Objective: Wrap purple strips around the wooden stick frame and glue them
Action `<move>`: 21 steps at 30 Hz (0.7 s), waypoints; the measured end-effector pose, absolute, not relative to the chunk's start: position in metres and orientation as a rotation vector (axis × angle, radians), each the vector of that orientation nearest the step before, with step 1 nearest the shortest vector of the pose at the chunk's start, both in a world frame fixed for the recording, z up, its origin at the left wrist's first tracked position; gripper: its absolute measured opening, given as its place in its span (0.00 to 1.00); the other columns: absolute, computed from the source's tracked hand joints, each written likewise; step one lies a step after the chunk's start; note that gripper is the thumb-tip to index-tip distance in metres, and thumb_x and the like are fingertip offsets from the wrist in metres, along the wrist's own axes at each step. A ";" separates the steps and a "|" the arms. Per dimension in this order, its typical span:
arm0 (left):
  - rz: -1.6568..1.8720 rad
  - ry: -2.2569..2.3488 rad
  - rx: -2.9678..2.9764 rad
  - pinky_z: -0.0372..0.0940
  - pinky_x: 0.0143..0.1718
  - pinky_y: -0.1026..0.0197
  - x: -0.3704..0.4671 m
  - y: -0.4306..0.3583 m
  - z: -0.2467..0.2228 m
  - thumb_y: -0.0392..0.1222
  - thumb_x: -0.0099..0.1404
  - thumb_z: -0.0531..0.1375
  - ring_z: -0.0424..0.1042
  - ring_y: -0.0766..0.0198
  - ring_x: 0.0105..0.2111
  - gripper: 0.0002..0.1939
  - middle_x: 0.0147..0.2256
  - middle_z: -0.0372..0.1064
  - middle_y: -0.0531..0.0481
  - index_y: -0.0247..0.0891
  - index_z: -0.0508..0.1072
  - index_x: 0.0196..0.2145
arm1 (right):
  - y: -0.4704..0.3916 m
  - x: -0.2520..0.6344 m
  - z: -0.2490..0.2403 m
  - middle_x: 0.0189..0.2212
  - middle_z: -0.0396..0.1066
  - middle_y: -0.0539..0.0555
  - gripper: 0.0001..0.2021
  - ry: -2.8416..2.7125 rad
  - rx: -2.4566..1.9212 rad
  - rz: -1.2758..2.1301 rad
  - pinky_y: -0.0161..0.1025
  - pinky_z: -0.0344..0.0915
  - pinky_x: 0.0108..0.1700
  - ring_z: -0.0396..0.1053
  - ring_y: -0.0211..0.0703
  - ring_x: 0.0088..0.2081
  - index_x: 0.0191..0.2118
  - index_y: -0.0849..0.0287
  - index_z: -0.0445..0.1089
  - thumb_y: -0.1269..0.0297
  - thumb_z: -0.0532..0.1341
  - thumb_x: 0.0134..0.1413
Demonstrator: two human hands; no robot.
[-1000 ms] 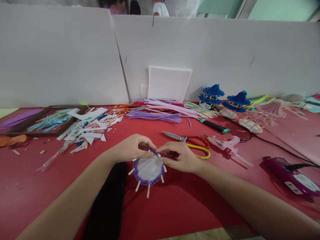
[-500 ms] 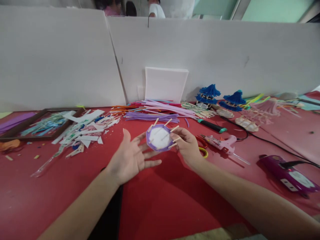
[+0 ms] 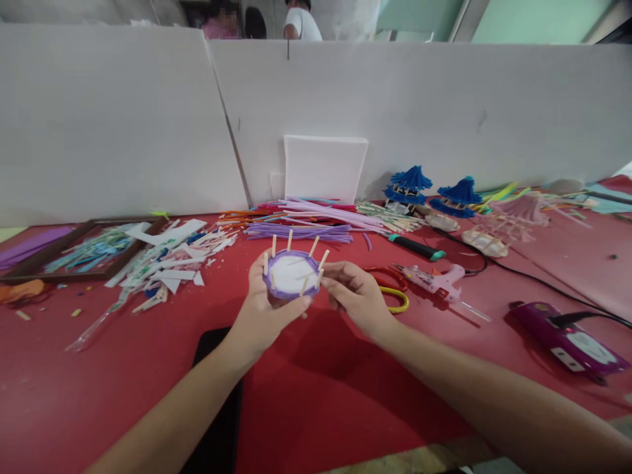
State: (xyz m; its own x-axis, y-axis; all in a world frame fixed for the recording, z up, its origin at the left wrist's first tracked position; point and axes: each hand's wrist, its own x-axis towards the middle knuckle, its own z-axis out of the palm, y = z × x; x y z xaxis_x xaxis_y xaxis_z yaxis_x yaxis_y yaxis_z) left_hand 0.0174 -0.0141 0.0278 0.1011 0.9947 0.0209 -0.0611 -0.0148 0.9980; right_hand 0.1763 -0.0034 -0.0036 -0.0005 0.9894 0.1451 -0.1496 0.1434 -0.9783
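Note:
A small round piece [image 3: 292,273] with a white middle, a purple rim and several short wooden sticks standing up from it is held over the red table. My left hand [image 3: 264,309] is closed around its left and near side, the thumb along the near rim. At the right edge, my right hand [image 3: 358,296] has its fingers bent and pressed together beside one of the sticks; whether the fingertips pinch it is too small to tell.
Purple strips [image 3: 301,232] lie behind the hands. Scissors [image 3: 397,299], a pink glue gun [image 3: 439,283] and a purple power strip [image 3: 567,339] are to the right. A brown frame [image 3: 89,273] and white scraps [image 3: 172,263] lie left; a black object [image 3: 217,408] is below my left forearm.
The round piece has moved left and tipped, its sticks now pointing upward. My left hand, spread open before, has closed around it. My right hand has shifted to its right edge.

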 end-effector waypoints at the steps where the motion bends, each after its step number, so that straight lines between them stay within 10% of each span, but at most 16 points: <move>1: 1.195 1.098 1.205 0.69 0.27 0.67 0.015 -0.012 0.029 0.35 0.46 0.69 0.72 0.67 0.31 0.46 0.42 0.67 0.50 0.45 0.46 0.55 | -0.004 0.176 -0.004 0.26 0.72 0.50 0.11 -1.238 -0.984 1.126 0.31 0.59 0.19 0.62 0.31 0.18 0.36 0.59 0.71 0.62 0.64 0.44; 7: 1.287 1.093 1.099 0.64 0.21 0.70 0.011 -0.006 0.026 0.36 0.45 0.70 0.68 0.72 0.24 0.37 0.33 0.68 0.56 0.42 0.55 0.48 | -0.007 0.177 -0.010 0.30 0.74 0.55 0.14 -1.475 -1.012 0.836 0.33 0.60 0.21 0.64 0.34 0.22 0.42 0.60 0.72 0.62 0.61 0.49; 13: 1.306 0.949 1.024 0.66 0.44 0.64 0.018 -0.009 0.024 0.31 0.42 0.70 0.70 0.67 0.41 0.43 0.45 0.67 0.52 0.45 0.53 0.51 | -0.009 0.179 -0.008 0.29 0.74 0.54 0.12 -1.550 -1.011 0.707 0.34 0.63 0.24 0.65 0.36 0.23 0.42 0.59 0.73 0.64 0.59 0.52; 21: 1.271 1.042 1.126 0.63 0.46 0.61 0.018 -0.006 0.026 0.33 0.45 0.68 0.68 0.64 0.44 0.39 0.46 0.66 0.51 0.44 0.53 0.52 | -0.012 0.178 -0.001 0.26 0.72 0.51 0.07 -1.573 -1.017 0.665 0.32 0.60 0.22 0.62 0.33 0.21 0.37 0.59 0.71 0.65 0.59 0.52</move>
